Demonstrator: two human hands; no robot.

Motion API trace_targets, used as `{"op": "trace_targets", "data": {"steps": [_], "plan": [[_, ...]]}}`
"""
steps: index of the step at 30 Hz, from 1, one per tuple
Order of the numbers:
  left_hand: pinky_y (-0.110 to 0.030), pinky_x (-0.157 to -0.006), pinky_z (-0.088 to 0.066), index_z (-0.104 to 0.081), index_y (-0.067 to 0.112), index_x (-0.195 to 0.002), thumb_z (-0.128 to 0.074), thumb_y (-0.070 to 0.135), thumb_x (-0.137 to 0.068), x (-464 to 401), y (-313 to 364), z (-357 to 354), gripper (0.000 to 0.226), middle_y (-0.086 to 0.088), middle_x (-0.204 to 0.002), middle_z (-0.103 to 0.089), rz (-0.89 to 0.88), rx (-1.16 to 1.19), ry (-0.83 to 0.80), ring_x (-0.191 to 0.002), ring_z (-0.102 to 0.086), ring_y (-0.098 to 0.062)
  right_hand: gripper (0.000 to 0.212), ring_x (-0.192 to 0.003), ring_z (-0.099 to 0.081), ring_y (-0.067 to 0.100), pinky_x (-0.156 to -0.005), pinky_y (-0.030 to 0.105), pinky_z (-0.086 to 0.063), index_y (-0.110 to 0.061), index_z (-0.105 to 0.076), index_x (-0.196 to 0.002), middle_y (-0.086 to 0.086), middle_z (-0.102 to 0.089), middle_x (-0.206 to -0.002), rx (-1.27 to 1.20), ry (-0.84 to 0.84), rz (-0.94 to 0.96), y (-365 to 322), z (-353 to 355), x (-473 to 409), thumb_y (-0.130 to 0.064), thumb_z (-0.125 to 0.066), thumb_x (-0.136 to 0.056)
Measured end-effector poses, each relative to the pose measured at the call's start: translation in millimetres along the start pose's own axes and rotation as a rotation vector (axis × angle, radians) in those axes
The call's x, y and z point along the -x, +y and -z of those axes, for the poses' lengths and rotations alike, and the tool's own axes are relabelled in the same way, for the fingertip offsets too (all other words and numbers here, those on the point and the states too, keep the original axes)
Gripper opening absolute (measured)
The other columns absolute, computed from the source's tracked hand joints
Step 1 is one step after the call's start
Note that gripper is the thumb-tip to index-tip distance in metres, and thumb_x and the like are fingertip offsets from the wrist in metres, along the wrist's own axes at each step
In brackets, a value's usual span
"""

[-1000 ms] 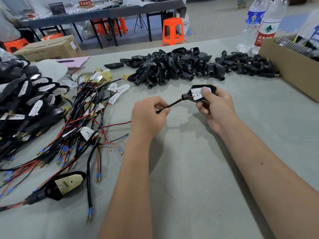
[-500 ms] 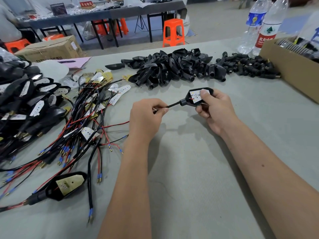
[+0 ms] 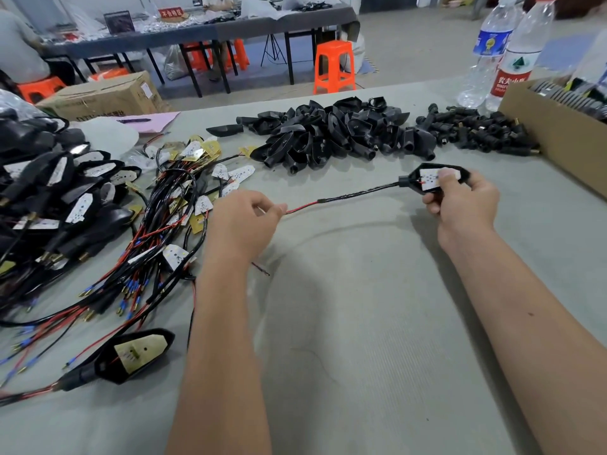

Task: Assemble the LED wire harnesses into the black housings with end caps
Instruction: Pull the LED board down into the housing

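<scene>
The housing (image 3: pixel 427 181) with its white board sits above the desk (image 3: pixel 361 323) in the right hand (image 3: pixel 461 205), thumb pressing; the left hand (image 3: pixel 243 224) pinches its stretched wire (image 3: pixel 345 198).

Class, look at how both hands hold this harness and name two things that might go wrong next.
1. The left hand pinches the thin red wire itself; a hard pull might strain it.
2. The right hand pins the LED board in the black housing with only its thumb; the board might shift or tilt.

cardboard box (image 3: pixel 558 133) cropped right, bottle (image 3: pixel 489 44) tops cut
</scene>
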State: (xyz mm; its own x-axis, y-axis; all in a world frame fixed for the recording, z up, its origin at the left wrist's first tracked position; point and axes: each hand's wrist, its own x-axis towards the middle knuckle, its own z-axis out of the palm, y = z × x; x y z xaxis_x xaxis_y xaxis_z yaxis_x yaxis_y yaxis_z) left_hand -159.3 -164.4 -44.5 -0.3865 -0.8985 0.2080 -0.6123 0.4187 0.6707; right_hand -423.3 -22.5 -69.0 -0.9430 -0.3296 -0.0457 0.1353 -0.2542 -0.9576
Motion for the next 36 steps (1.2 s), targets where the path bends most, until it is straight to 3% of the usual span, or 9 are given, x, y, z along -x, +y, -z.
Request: {"op": "trace_targets", "data": {"steps": [2,7,12,17,20,24,28,31,36], "plan": [[-0.025,-0.057,-0.04,-0.073,0.021,-0.069,-0.074,0.034,-0.09,0.3,-1.0,6.2,0.024,0.009,-0.057,-0.064,-0.001,0.142,0.052,-0.052,-0.051,-0.003,0.016,-0.041,-0.055,0.011,-0.036,0.022,-0.035,-0.014,-0.061,-0.087,0.01,-0.064,-0.074,0.029,0.035,0.019,0.6,1.5,-3.8,-0.009,-0.058,-0.102],[-0.018,-0.052,-0.043,-0.069,0.004,-0.086,-0.074,0.013,-0.093,3.6,14.9,-3.9,0.012,-0.001,-0.064,-0.062,0.278,1.095,0.164,-0.053,-0.05,-0.01,0.007,-0.045,-0.059,0.013,-0.04,0.023,-0.04,-0.012,-0.068,-0.089,0.007,-0.069,-0.074,0.238,-0.081,-0.024,6.0,4.0,-11.2,-0.013,-0.068,-0.095],[-0.018,-0.06,-0.047,-0.075,0.01,-0.084,-0.07,0.016,-0.097,-1.3,18.9,-16.8,0.015,0.0,-0.072,-0.066,0.295,1.314,0.349,-0.061,-0.055,-0.008,0.012,-0.039,-0.046,0.009,-0.042,0.02,-0.039,-0.011,-0.075,-0.083,0.005,-0.064,-0.058,0.574,-0.255,-0.041,-7.9,21.8,-19.5,-0.018,-0.085,-0.083],[-0.02,-0.073,-0.05,-0.071,0.008,-0.105,-0.058,0.014,-0.104,-23.2,37.9,-53.3,0.015,-0.002,-0.099,-0.071,0.258,1.189,0.378,-0.08,-0.058,-0.007,0.036,-0.042,-0.049,0.013,-0.041,0.021,-0.037,-0.011,-0.07,-0.065,0.007,-0.063,-0.057,1.103,-0.757,-0.142,-54.2,37.7,-12.2,-0.037,-0.094,-0.069],[-0.028,-0.085,-0.053,-0.065,0.011,-0.094,-0.053,0.011,-0.106,-41.3,62.0,-84.4,0.017,-0.004,-0.087,-0.071,0.172,1.054,0.272,-0.076,-0.063,-0.01,0.043,-0.044,-0.048,0.014,-0.042,0.02,-0.034,-0.011,-0.072,-0.069,0.004,-0.06,-0.056,1.295,-0.996,-0.165,-62.4,30.5,-1.3,-0.052,-0.089,-0.07],[-0.028,-0.075,-0.051,-0.067,0.018,-0.09,-0.056,0.018,-0.104,-55.4,92.4,-122.8,0.017,0.008,-0.072,-0.067,0.002,0.71,0.134,-0.067,-0.059,-0.008,0.055,-0.045,-0.054,0.015,-0.039,0.018,-0.037,-0.012,-0.073,-0.072,0.008,-0.069,-0.064,1.241,-1.148,-0.256,-67.7,27.2,-8.7,-0.067,-0.079,-0.068],[-0.031,-0.071,-0.045,-0.068,0.017,-0.091,-0.052,0.012,-0.104,-61.4,98.8,-144.8,0.02,0.005,-0.07,-0.06,-0.05,0.754,0.067,-0.068,-0.052,-0.011,0.041,-0.058,-0.066,0.016,-0.048,0.024,-0.047,-0.012,-0.07,-0.081,0.007,-0.077,-0.077,1.078,-0.704,-0.038,-59.9,34.9,-60.0,-0.051,-0.079,-0.084],[-0.032,-0.069,-0.043,-0.067,0.021,-0.087,-0.052,0.011,-0.103,-69.0,99.4,-150.4,0.024,0.004,-0.071,-0.058,-0.118,0.745,0.036,-0.068,-0.05,-0.011,0.009,-0.106,-0.063,0.03,-0.088,0.037,-0.05,-0.019,-0.074,-0.094,0.011,-0.071,-0.11,1.324,-0.135,0.452,-40.3,35.2,-114.6,-0.028,-0.07,-0.094],[-0.024,-0.056,-0.028,-0.067,0.01,-0.085,-0.053,0.007,-0.102,-64.2,105.8,-155.2,0.022,0.002,-0.064,-0.044,-0.177,0.728,-0.075,-0.062,-0.035,-0.015,0.03,-0.142,-0.021,0.04,-0.11,0.052,-0.031,-0.028,-0.07,-0.127,0.016,-0.037,-0.151,1.603,-0.177,0.426,-25.9,21.6,-169.1,-0.021,-0.061,-0.099]]}}
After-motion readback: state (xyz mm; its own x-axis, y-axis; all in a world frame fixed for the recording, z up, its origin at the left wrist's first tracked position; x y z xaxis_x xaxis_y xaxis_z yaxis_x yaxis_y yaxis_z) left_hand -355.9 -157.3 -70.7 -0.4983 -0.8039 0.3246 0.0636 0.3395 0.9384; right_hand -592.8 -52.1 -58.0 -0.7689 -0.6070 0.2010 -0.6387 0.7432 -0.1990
